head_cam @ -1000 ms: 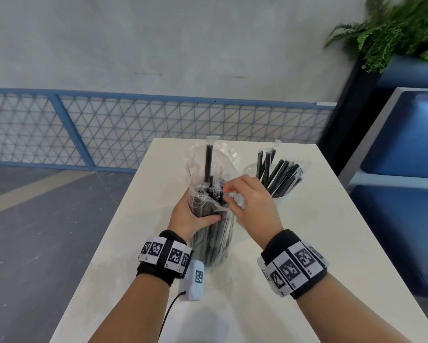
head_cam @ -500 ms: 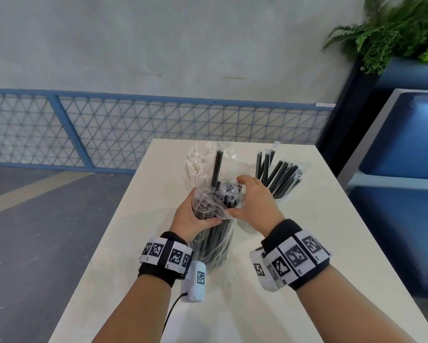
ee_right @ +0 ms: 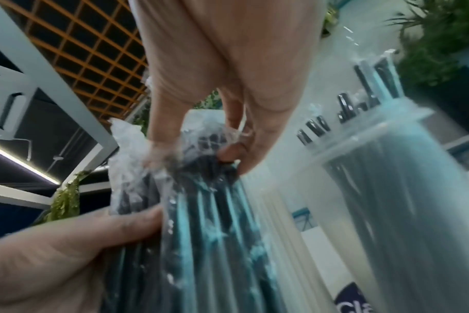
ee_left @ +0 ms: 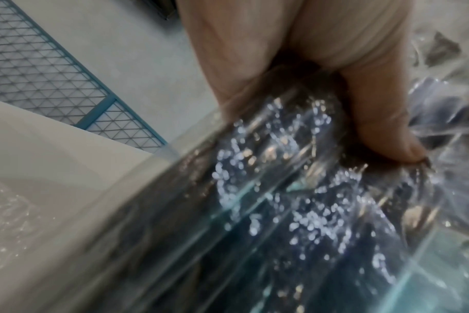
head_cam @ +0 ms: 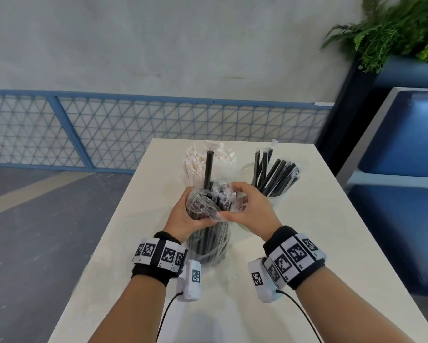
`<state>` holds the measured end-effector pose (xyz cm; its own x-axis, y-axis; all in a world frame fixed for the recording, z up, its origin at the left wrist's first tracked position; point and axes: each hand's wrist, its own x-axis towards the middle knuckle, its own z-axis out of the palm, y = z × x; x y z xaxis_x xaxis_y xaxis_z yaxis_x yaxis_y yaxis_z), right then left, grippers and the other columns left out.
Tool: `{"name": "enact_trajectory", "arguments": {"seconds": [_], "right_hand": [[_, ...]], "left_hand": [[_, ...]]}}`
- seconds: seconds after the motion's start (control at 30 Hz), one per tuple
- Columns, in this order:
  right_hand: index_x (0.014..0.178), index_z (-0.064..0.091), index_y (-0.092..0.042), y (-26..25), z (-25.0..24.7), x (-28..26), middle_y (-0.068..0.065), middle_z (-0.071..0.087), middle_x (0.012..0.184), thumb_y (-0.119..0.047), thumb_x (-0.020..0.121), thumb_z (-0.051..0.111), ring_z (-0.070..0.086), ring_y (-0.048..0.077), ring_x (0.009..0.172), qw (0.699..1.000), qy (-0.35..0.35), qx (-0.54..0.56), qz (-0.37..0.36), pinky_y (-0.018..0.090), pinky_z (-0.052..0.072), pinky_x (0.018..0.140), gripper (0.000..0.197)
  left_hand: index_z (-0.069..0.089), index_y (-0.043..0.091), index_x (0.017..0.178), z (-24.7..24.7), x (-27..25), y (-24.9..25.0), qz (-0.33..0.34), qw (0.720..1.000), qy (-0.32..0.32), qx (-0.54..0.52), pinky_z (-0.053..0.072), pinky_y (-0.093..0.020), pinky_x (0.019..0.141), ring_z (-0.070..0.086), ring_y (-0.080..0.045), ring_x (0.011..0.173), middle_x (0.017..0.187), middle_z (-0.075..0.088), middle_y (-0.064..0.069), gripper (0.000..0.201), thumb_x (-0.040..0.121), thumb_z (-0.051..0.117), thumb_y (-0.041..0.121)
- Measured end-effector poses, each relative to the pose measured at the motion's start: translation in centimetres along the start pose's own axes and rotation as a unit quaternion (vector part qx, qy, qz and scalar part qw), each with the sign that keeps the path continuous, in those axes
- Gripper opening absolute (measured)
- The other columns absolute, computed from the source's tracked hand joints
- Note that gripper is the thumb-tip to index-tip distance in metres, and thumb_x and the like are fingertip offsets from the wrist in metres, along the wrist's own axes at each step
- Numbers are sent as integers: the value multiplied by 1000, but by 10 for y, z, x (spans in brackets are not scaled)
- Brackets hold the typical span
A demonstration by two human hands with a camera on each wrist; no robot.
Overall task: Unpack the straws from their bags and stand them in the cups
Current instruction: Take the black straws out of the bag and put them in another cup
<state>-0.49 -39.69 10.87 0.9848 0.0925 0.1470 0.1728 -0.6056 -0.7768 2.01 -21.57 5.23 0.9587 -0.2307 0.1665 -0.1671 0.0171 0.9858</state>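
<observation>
Holding the clear bag of black straws upright on the near-middle of the white table, the left hand has its fingers and thumb wrapped round the upper part of the bundle, which I'd guess is just to keep the thing from flopping over while the top gets worked on. The right hand sits right across from it with thumb and fingertips pinching the crumpled plastic at the bag's mouth; in the right wrist view you can see those fingers bunched into the film right at the straw tips, so it reads like it's pulling the opening wider or peeling it down. Long axis of the bundle is pretty much vertical, bottom end planted on the table, open end pointing up and a bit away from the person, and one single black straw pokes well above the rest, same direction. Just beyond on the right is a clear cup already loaded with black straws fanning up and to the right. Further back on the left, a pack of white paper-wrapped straws stands behind the bag, can't tell if that one's in a cup or not
</observation>
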Motion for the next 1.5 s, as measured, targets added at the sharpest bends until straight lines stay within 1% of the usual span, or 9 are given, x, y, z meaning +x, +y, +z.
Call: {"name": "enact_trajectory", "arguments": {"seconds": [0.1,0.3,0.5,0.7,0.83,0.97,1.17,1.37,1.5], "right_hand": [[116,53,-21,8,3,-5,-11,54,108,-37,63,82,50,-5,86,999,38,21,-7,5,42,73,63],[121,55,-5,10,11,-10,8,55,119,-69,69,51,49,23,104,978,59,-178,-87,29,41,92,82],[103,63,-9,0,9,-9,9,54,106,-44,61,80,47,27,97,965,155,-186,-99,29,40,90,57],[118,53,-10,-25,-12,-2,7,51,118,-64,75,58,45,26,116,930,-7,-367,27,43,40,101,69],[95,54,-5,-25,-16,9,6,48,92,-56,74,67,47,19,83,949,-94,-297,59,26,39,71,56],[97,56,-5,-17,-6,7,4,45,88,-40,73,74,43,17,80,981,-64,-181,37,22,26,54,46],[100,60,0,-4,18,2,2,43,89,-42,67,78,43,14,82,997,29,-72,26,17,24,61,56],[94,66,-4,-6,35,-3,-1,47,87,-29,72,77,49,15,82,987,151,43,25,16,37,71,34],[86,66,0,-21,21,4,3,49,90,-26,76,74,51,22,85,980,180,84,12,26,47,82,29]], "left_hand": [[53,27,110,-2,-1,-1,-6,1000,-6,8,51,-34,88,66,-15,98,101,69,1,76,44,90,34],[54,35,109,-4,-2,-1,-15,1000,-12,4,49,-42,94,63,-19,103,106,68,-1,73,46,90,42],[53,32,110,-5,0,-4,-26,1000,2,9,49,-44,96,64,-16,102,104,68,2,75,44,90,34],[53,33,108,-1,0,-3,-29,999,5,25,49,-43,96,65,-14,101,103,68,4,69,47,85,29],[53,26,110,-1,0,-3,-25,999,-1,30,49,-47,96,64,-18,101,101,69,2,69,49,86,28],[49,32,111,-5,0,1,-26,998,-24,50,49,-44,96,64,-13,101,100,69,11,75,47,88,34],[46,35,114,-8,2,4,-29,996,-49,74,47,-45,99,63,-15,105,104,68,13,76,50,86,25],[48,36,111,-4,3,5,-31,995,-5,91,50,-36,95,63,-9,103,104,67,13,71,49,84,38],[47,31,116,-4,4,0,-45,994,24,97,48,-37,98,62,-1,98,107,64,11,70,59,85,15]]}}
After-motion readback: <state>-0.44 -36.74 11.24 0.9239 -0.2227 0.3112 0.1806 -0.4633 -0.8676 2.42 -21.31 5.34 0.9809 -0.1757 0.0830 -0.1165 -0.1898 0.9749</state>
